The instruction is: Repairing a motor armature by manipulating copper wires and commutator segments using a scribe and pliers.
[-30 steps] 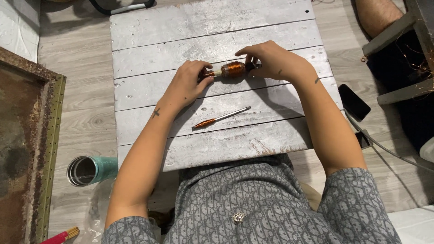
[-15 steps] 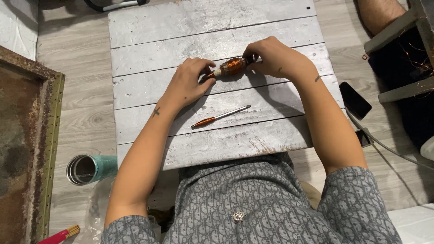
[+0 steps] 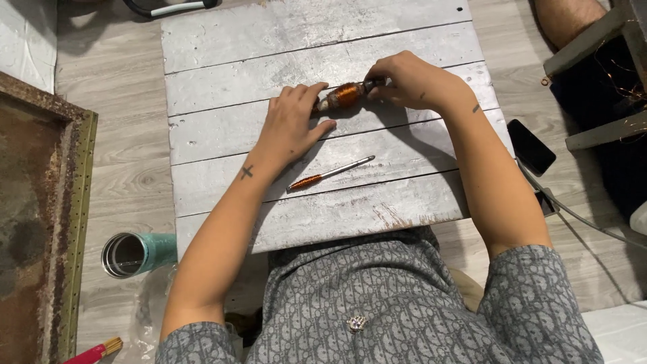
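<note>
A small motor armature wound with copper wire (image 3: 345, 95) lies across the grey plank table (image 3: 269, 40), held at both ends. My left hand (image 3: 291, 123) rests flat on the planks with its fingertips pinching the armature's left end. The fingers of my right hand (image 3: 408, 82) are closed on the shaft at its right end. A thin metal tool with an orange handle (image 3: 329, 174) lies on the table nearer to me, below both hands.
A teal tumbler (image 3: 131, 253) stands on the wood floor at my left, beside a rusty framed panel (image 3: 40, 222). A dark phone (image 3: 531, 147) lies on the floor at right with a cable. Dark shelving (image 3: 606, 67) stands at far right.
Both hands and the armature have stayed in place on the table. The armature looks turned slightly between my fingers; the view has shifted a little.
</note>
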